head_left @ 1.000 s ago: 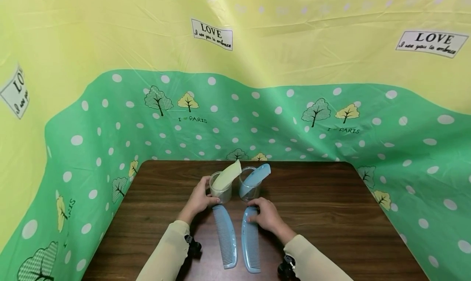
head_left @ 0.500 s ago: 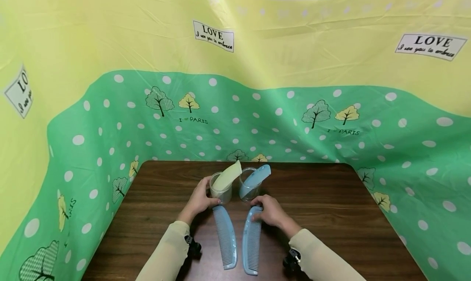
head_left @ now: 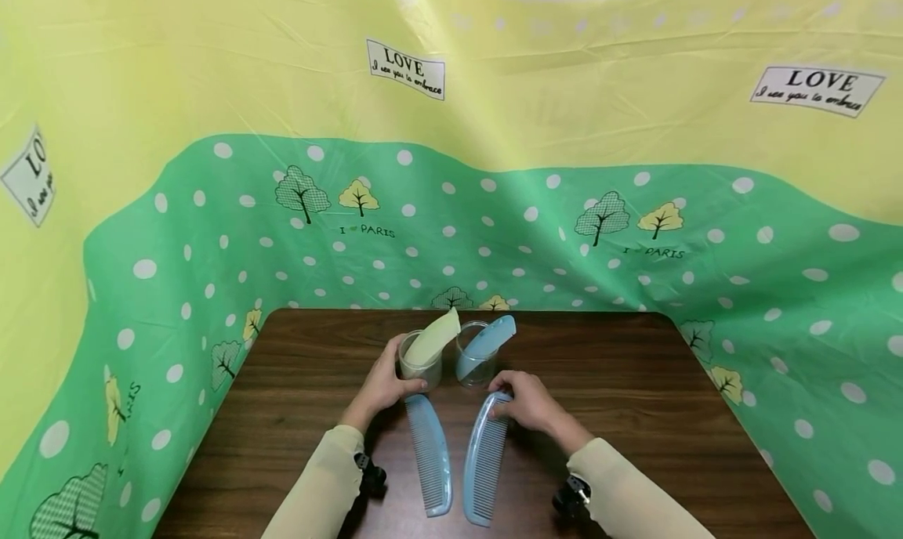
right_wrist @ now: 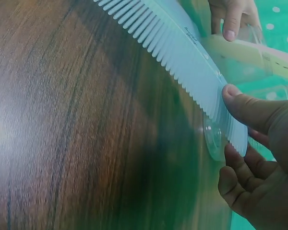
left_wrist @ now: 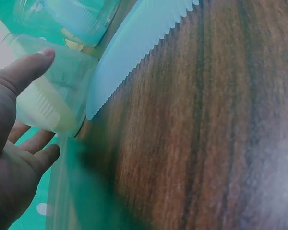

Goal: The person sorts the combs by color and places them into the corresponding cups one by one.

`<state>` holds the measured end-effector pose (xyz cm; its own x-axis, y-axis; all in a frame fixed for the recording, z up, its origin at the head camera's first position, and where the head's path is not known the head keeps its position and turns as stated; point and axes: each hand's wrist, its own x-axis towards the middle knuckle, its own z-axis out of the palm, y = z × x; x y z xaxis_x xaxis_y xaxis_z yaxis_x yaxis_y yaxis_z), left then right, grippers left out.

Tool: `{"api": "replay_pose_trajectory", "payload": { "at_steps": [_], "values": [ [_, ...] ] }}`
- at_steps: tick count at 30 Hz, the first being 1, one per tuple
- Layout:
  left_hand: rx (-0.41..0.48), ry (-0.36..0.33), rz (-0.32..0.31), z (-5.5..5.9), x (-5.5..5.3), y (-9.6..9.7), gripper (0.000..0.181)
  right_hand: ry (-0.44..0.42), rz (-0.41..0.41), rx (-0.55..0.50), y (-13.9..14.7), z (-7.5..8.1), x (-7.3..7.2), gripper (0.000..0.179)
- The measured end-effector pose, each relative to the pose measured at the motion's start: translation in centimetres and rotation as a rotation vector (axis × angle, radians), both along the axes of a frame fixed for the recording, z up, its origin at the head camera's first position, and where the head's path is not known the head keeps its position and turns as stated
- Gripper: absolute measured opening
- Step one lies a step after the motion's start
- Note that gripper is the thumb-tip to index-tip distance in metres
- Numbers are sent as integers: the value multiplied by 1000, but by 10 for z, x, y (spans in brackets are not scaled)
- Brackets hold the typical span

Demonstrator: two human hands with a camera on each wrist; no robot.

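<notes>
My left hand (head_left: 384,378) holds the left clear cup (head_left: 423,373) from its left side, thumb across the front; a pale yellow comb (head_left: 433,339) leans inside it. Beside it stands another clear cup (head_left: 475,376) with a blue comb (head_left: 488,341) leaning to the right. My right hand (head_left: 532,402) pinches the far end of the right-hand blue comb (head_left: 480,464); in the right wrist view thumb and fingers meet around the tip of this toothed comb (right_wrist: 187,62). A second blue comb (head_left: 430,457) lies left of it, its far end close to the left cup.
The dark wooden table (head_left: 607,414) extends on both sides of the hands. A green and yellow printed curtain (head_left: 451,210) hangs around its back and sides. Black wrist cameras sit on both forearms, near the cream sleeves (head_left: 313,484).
My right hand has moved slightly right with the far end of the right blue comb, which now slants more. The left hand stays on its cup, and the left blue comb lies as before.
</notes>
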<state>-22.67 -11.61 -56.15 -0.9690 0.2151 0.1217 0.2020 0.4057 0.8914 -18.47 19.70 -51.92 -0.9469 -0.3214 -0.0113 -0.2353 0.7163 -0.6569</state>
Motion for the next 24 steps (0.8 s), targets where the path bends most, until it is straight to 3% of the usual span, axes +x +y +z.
{"api": "replay_pose_trajectory", "payload": {
  "at_steps": [6, 11, 19, 24],
  "values": [
    [65, -14, 1, -2, -1, 1, 96, 4, 21, -73, 11, 5, 2, 37],
    [56, -16, 11, -4, -1, 2, 96, 19, 22, -102, 18, 9, 5, 36],
    [53, -32, 15, -3, 0, 2, 96, -63, -20, -249, 25, 20, 9, 27],
    [58, -38, 6, -1, -1, 2, 96, -30, -37, -295, 28, 22, 9, 27]
  ]
}}
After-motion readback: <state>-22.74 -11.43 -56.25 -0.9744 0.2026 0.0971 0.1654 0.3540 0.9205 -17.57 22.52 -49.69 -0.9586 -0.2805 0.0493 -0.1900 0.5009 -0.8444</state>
